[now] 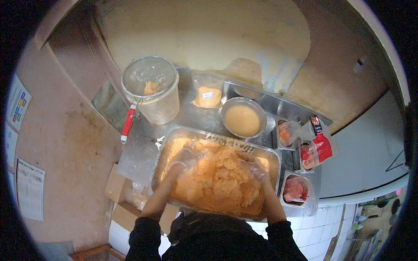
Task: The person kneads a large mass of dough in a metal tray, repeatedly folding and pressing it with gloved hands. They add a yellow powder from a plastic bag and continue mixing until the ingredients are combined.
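A deep rectangular metal tray [278, 182] lies before me, filled with a heap of orange breading flour and coated pieces [222, 173]. My left hand [189, 157], in a clear plastic glove, is sunk into the heap's left side. On the right side, my right hand [254, 169], also gloved, presses against the heap with its fingers partly covered. Both hands are blurred, so I cannot tell whether they hold any piece. Behind the tray stands a round metal bowl of pale tan liquid [242, 120].
At the back left, a sieve with a red handle [128, 124] rests on a white bucket [163, 109]. A bag of orange powder [208, 97] stands beside it. Metal containers hold red meat [295, 189] and bagged food [287, 133] at right. A phone [315, 125] and cardboard boxes [122, 215] flank the counter.
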